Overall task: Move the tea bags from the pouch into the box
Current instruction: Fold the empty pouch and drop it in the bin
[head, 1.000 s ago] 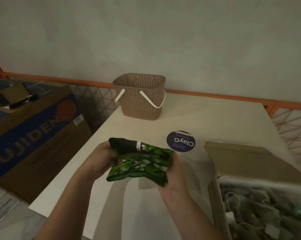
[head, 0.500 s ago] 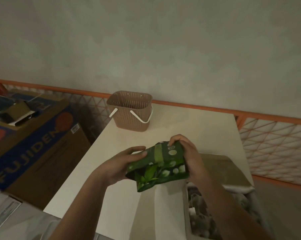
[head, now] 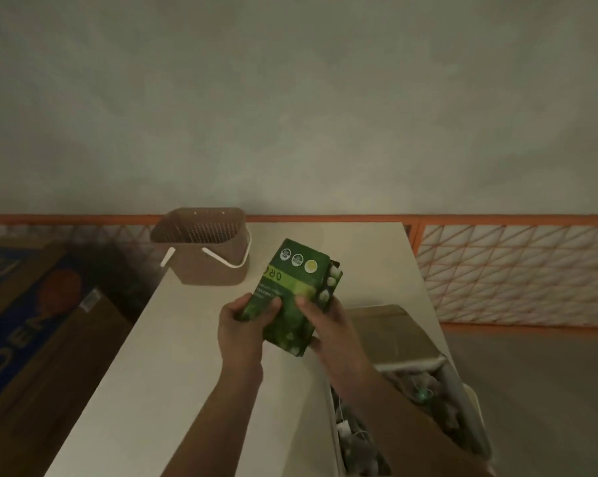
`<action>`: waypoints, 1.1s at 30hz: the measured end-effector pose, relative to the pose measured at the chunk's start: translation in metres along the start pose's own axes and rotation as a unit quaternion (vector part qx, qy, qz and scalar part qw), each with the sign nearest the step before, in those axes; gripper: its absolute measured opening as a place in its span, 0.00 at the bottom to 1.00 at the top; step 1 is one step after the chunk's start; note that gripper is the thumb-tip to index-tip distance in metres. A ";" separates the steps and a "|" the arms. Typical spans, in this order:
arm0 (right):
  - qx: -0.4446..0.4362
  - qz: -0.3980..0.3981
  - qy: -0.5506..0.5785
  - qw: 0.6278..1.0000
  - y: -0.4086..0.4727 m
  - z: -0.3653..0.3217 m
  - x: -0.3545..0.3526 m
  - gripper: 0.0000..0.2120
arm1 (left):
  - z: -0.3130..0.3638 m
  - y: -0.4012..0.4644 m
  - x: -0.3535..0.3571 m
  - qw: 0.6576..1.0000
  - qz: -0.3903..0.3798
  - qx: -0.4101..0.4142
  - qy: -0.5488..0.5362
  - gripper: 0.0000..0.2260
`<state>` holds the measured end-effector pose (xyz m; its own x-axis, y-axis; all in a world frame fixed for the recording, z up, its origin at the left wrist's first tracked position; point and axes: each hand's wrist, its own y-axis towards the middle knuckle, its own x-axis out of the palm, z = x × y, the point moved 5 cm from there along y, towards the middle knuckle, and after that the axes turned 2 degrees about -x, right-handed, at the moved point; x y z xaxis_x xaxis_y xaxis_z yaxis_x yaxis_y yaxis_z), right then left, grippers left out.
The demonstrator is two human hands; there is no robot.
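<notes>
Both hands gripped a green cardboard box printed with leaves and round seals [head: 296,294], held tilted above the pale counter [head: 173,366]. The left hand [head: 241,330] curled round the box's lower left edge, thumb on its front face; the right hand [head: 328,325] clasped the lower right side, thumb also pressed on the front. The box's far end pointed away from the person, toward the wall, and whether that end was open could not be told.

At the counter's near right edge sat an open pouch with a brown paper flap and pale lining [head: 394,333], tea bags with strings and tags [head: 356,438] heaped inside it. The right forearm crossed over the pouch and hid part of its contents. The box was held just left of and above the pouch, not touching it.

At the counter's far end stood a tan perforated plastic basket with a white handle [head: 204,256], well apart from the hands. Left of the counter rested a large brown carton with a blue printed band [head: 32,325]. An orange-framed lattice panel [head: 517,273] ran along the base of the grey wall behind.
</notes>
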<state>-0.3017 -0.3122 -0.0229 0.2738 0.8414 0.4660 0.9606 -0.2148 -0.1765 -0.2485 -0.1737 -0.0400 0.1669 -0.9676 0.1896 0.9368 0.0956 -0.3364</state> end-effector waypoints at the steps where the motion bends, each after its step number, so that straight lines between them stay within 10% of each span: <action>1: -0.009 0.039 -0.009 0.999 0.005 0.003 -0.005 0.22 | -0.004 0.001 0.010 0.999 -0.028 -0.012 0.025 0.29; 7: -0.106 0.189 -0.273 0.937 0.029 -0.023 -0.049 0.10 | -0.009 -0.001 0.066 0.964 -0.224 -0.099 0.106 0.09; 14: -0.125 0.199 -0.414 0.879 0.030 -0.057 -0.081 0.18 | -0.009 0.011 0.121 0.972 -0.184 -0.100 0.106 0.32; 20: -0.077 0.226 -0.283 0.929 0.020 -0.081 -0.148 0.14 | -0.035 0.000 0.173 0.985 -0.135 -0.086 0.060 0.15; 26: -0.013 0.178 -0.006 0.984 -0.006 -0.086 -0.221 0.20 | -0.080 -0.028 0.245 0.992 -0.082 -0.080 -0.046 0.18; 33: -0.016 0.127 -0.045 0.991 -0.035 -0.139 -0.325 0.13 | -0.148 -0.097 0.354 0.975 -0.113 -0.109 -0.156 0.20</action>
<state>-0.4176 -0.6468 -0.0479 0.5026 0.7986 0.3312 0.8628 -0.4391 -0.2505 -0.3258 -0.5599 -0.0768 0.0812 -0.8362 0.5424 0.8782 -0.1973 -0.4357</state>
